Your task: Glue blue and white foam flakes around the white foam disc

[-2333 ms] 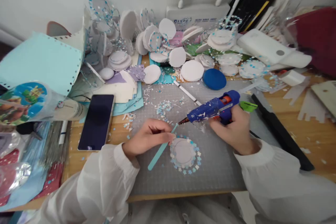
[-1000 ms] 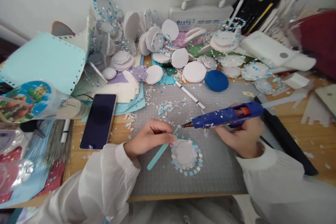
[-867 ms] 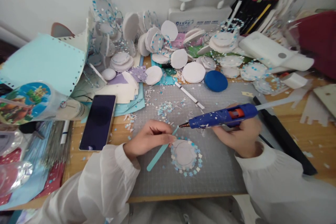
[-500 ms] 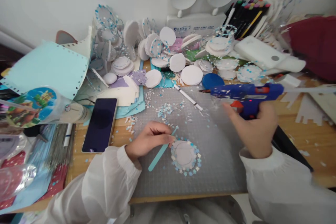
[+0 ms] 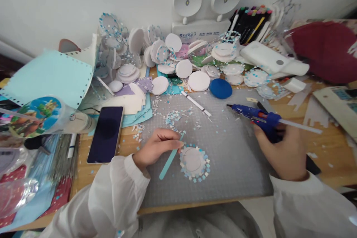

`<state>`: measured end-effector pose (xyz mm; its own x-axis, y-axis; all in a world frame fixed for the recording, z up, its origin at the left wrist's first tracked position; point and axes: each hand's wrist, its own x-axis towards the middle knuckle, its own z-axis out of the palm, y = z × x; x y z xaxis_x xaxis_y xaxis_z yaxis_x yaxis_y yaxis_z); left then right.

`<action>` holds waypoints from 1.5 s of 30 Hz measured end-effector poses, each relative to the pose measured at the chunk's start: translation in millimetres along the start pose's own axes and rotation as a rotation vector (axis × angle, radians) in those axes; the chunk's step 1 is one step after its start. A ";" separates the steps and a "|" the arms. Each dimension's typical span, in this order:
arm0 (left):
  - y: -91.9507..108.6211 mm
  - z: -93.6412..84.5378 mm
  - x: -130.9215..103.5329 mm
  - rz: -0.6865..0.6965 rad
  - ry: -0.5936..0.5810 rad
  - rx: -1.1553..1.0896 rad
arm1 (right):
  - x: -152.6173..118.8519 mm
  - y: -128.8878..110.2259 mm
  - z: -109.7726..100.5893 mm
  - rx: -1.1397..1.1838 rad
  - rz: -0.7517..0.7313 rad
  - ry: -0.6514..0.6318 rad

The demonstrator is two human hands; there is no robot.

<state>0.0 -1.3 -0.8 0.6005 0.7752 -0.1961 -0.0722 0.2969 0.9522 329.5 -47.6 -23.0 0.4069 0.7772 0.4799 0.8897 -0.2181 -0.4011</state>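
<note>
My left hand (image 5: 158, 147) is closed in a pinch on a thin teal stick (image 5: 168, 166), which slants down toward me. Its fingertips are at the upper left edge of a round white disc (image 5: 193, 159) ringed with small blue and white stars. Whether they also touch the disc, I cannot tell. On the right, my right hand (image 5: 288, 152) is wrapped round a blue hot glue gun (image 5: 251, 113), its dark nozzle pointing left over the mat. A clear glue stick (image 5: 302, 125) sticks out of the gun's back.
A grey cutting mat (image 5: 234, 178) lies under the work, scattered with loose stars (image 5: 173, 116) and a white pen (image 5: 196, 103). A phone (image 5: 106, 134) and a lidded cup (image 5: 55, 115) are at left. White discs (image 5: 199, 81) and a blue disc (image 5: 220, 88) crowd the back.
My right hand has lowered the glue gun and drawn it right, turning it so its back end tips toward me. The left hand keeps its pinch almost in place.
</note>
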 end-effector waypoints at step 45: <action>-1.7 7.2 -1.5 0.111 0.107 0.060 | 4.9 -115.3 39.3 1.273 -0.077 -0.578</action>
<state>4.9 -6.9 -0.4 0.5028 0.8574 -0.1098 -0.0841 0.1750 0.9810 220.8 4.6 -5.0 -0.0531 0.9606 0.2728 -0.0175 0.2723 -0.9621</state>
